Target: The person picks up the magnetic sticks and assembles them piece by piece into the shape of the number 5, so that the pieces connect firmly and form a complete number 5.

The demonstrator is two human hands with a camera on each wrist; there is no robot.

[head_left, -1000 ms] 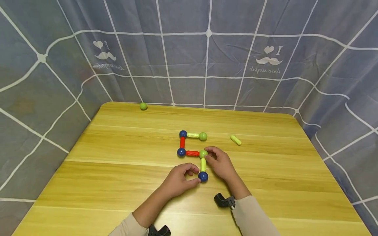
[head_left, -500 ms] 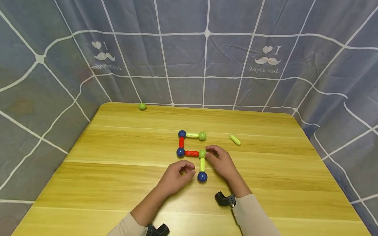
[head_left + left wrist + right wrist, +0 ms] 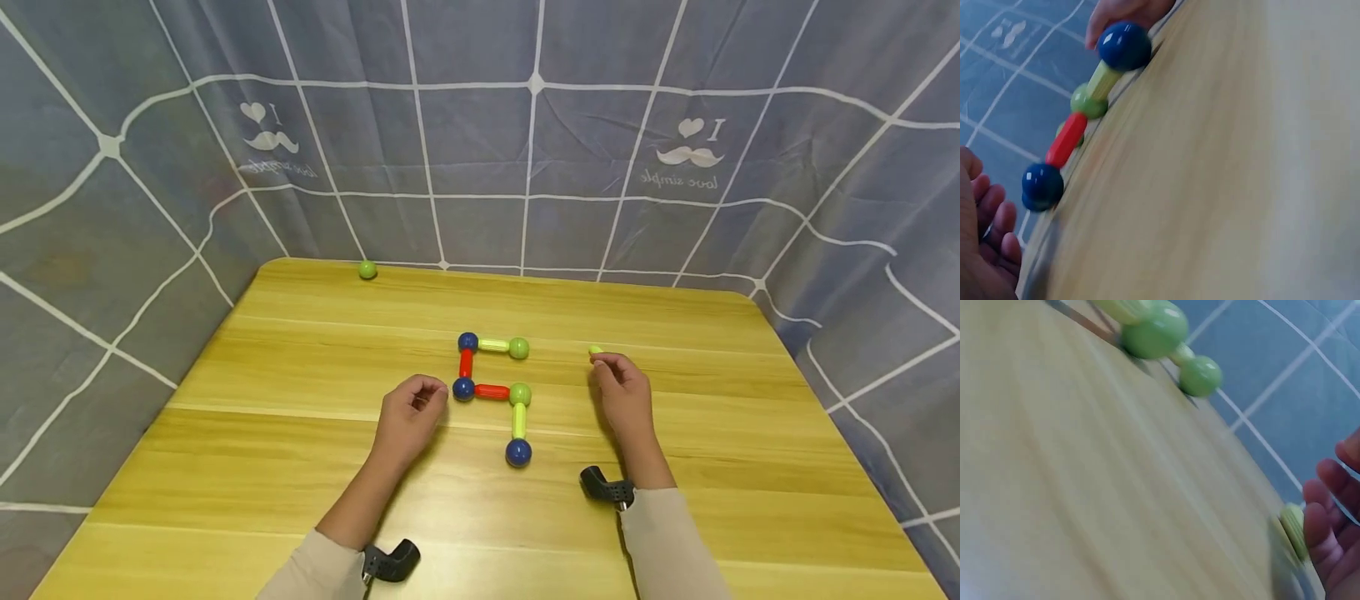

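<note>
A chain of magnetic balls and rods lies on the wooden table (image 3: pixel 315 467). It runs from a green ball (image 3: pixel 519 348) along a yellow-green rod, a blue ball (image 3: pixel 468 342), a red rod (image 3: pixel 467 364), a second blue ball (image 3: pixel 463 388) and another red rod (image 3: pixel 492 392) to a green ball (image 3: pixel 520 394), then a yellow-green rod (image 3: pixel 519 422) and a large blue ball (image 3: pixel 518 452). My left hand (image 3: pixel 408 417), fingers loosely bent and holding nothing, is beside the second blue ball. My right hand (image 3: pixel 625 396) reaches a loose yellow-green rod (image 3: pixel 1295 528), fingers spread around its near end and partly hiding it.
A single green ball (image 3: pixel 367 269) sits at the table's far left edge. Behind the table hangs a grey-blue curtain (image 3: pixel 480 142) with white grid lines. Each wrist carries a black camera mount, such as the right camera mount (image 3: pixel 606 487).
My right hand has left the chain's lower green ball and moved right to the loose rod. The left hand has drawn away from the large blue ball, leftward and forward.
</note>
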